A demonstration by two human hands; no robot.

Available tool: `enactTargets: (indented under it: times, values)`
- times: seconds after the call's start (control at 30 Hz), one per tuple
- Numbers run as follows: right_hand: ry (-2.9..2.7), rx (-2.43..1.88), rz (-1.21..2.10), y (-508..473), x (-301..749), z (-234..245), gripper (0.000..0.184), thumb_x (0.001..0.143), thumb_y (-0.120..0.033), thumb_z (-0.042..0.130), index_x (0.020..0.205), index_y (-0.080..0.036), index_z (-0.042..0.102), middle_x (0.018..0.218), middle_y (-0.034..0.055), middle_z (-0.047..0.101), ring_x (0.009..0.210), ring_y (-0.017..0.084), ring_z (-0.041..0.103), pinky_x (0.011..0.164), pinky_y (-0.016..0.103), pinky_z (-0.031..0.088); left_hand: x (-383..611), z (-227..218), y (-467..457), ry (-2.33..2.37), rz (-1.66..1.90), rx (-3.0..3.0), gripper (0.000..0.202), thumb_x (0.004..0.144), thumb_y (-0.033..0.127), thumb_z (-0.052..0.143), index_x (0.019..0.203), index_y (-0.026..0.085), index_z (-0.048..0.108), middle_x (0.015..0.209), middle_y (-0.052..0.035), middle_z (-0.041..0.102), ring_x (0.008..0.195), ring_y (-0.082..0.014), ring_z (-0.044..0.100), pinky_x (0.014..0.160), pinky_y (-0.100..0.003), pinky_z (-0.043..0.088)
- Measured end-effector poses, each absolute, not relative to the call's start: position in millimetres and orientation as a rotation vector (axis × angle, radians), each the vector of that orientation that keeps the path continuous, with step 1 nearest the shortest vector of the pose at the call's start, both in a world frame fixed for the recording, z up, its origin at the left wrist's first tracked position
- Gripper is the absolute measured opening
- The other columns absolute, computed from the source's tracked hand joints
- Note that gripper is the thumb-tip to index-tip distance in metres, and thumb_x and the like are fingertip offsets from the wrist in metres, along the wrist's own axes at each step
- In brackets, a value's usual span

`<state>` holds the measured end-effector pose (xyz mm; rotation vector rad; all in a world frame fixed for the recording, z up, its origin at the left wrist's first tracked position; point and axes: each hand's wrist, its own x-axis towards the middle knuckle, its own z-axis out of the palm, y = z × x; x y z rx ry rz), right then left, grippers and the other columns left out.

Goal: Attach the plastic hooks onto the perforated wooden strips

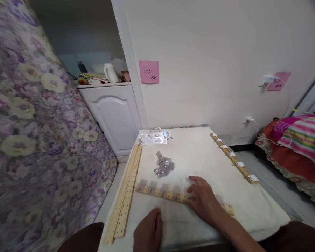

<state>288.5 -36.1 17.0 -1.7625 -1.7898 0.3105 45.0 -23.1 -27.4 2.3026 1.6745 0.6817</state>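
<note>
My right hand (pixel 203 198) is over a perforated wooden strip (pixel 182 198) that lies across the near part of the table. Its index finger stretches out toward the left, apart from the other fingers, and the lower fingertips meet the strip. Small clear packets (pixel 165 189) with little metal pieces sit along that strip at intervals; my right hand partly covers those toward the right. At the near edge my left hand (pixel 147 231) is closed in a fist, thumb uppermost, and its inside is hidden. Beyond the strip lies a loose pile of similar clear packets (pixel 165 167).
Two long perforated wooden strips (pixel 128 190) lie along the left table edge. Another strip with white-backed packets (pixel 235 159) runs along the right edge. Clear plastic packaging (pixel 152 138) rests at the back. A floral curtain (pixel 49 140) hangs left; a bed (pixel 299 143) stands right.
</note>
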Motion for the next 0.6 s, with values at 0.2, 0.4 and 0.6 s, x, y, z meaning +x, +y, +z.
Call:
enactTargets:
  times: [0.2, 0.4, 0.6]
  values:
    - [-1.956, -1.927, 0.189, -24.3, 253.8, 6.0, 0.020, 0.070, -0.016, 0.058, 0.089, -0.015, 0.063, 0.150, 0.0154, 0.032, 0.140, 0.035, 0.016, 0.112, 0.051, 0.010, 38.3, -50.0, -19.6, 1.657, 0.769, 2.377, 0.027, 0.092, 0.028, 0.038, 0.099, 0.024, 0.064, 0.091, -0.0016, 0.074, 0.083, -0.0151, 0.069, 0.076, -0.024, 0.050]
    - [-1.972, -2.005, 0.187, -17.6, 249.0, 0.1, 0.025, 0.065, -0.012, 0.056, 0.089, -0.015, 0.064, 0.152, 0.0138, 0.028, 0.142, 0.034, 0.009, 0.113, 0.052, 0.002, 37.1, -49.9, -20.4, 1.653, 0.740, 2.415, 0.027, 0.090, 0.027, 0.039, 0.097, 0.024, 0.065, 0.091, -0.0020, 0.074, 0.082, -0.0151, 0.069, 0.075, -0.024, 0.052]
    - [-1.978, -2.024, 0.239, -11.1, 250.4, -3.0, 0.022, 0.063, -0.014, 0.058, 0.084, -0.017, 0.065, 0.151, 0.0118, 0.030, 0.142, 0.034, 0.011, 0.112, 0.053, 0.001, 37.8, -58.5, -20.5, 1.672, 0.837, 2.356, 0.027, 0.089, 0.025, 0.039, 0.097, 0.024, 0.065, 0.093, -0.0036, 0.074, 0.084, -0.0162, 0.069, 0.078, -0.026, 0.052]
